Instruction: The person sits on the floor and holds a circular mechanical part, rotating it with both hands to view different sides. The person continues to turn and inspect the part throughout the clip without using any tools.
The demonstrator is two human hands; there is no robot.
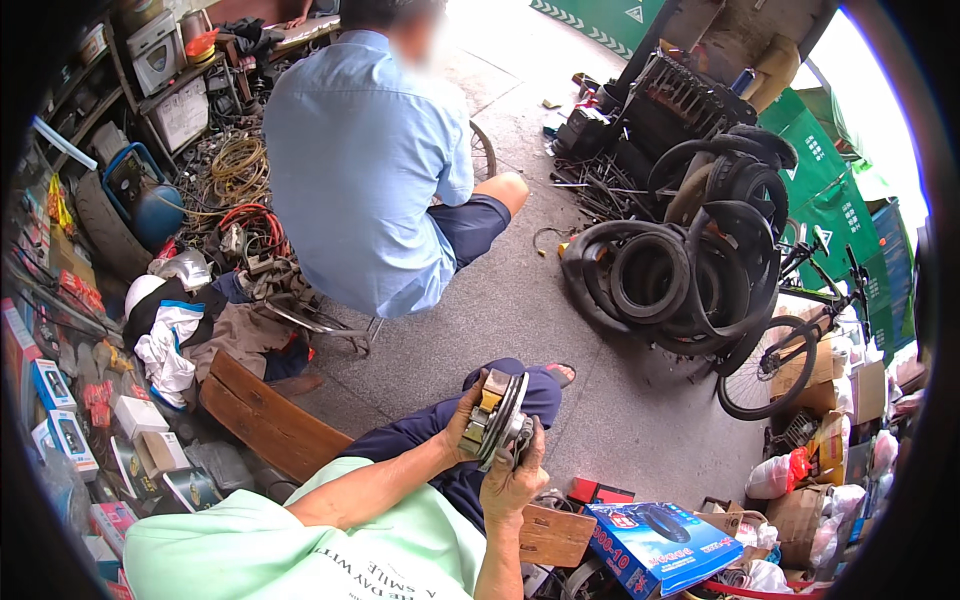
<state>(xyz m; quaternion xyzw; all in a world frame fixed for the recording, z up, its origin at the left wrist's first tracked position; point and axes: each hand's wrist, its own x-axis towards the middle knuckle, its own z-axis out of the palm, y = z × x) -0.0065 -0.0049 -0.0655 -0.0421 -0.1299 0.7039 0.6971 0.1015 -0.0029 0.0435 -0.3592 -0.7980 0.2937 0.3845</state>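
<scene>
The left hand (pixel 464 424) and the right hand (pixel 513 488) hold a round metal part (pixel 503 421) between them, above the dark trousers (pixel 402 432); the fingers of both are closed on its sides. For good handling, one palm should probably bear the weight while the other steadies it. The blue box (pixel 662 550) looks closed, its content hidden; what fills the red-and-white bag (pixel 772 477), I cannot tell.

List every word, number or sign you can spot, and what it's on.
I can place the print but won't copy wording:
Blue box: red digits, white lettering.
Light green shirt: dark capital letters.
Green panels: white triangular signs; the small characters are too blurred.
Small boxes at left: too small to read.
Held metal part: none visible.
</scene>
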